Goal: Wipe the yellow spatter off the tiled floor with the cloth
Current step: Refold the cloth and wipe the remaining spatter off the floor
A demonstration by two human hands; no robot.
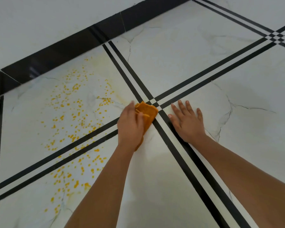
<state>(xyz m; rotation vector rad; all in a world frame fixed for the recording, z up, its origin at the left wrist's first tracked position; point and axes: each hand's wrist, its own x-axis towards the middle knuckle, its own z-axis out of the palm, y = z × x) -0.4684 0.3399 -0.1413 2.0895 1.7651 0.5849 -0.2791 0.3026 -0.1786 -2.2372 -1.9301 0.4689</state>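
Note:
My left hand (131, 125) presses a folded orange cloth (148, 111) flat on the white marble-look tiled floor (179, 66), just left of where the black double lines cross. Part of the cloth shows beyond my fingers and below my wrist. Yellow spatter (72, 116) in many small drops covers the tiles to the left of the cloth, from near the black skirting down across the lower double line. A faint yellow smear lies just above my left hand. My right hand (187, 121) rests flat on the floor right of the crossing, fingers spread, holding nothing.
A black skirting strip (59, 51) runs along the foot of a pale wall (39, 22) at the upper left. Black double lines (196, 163) cross the floor diagonally. Dark hairline veins mark the tiles at the right.

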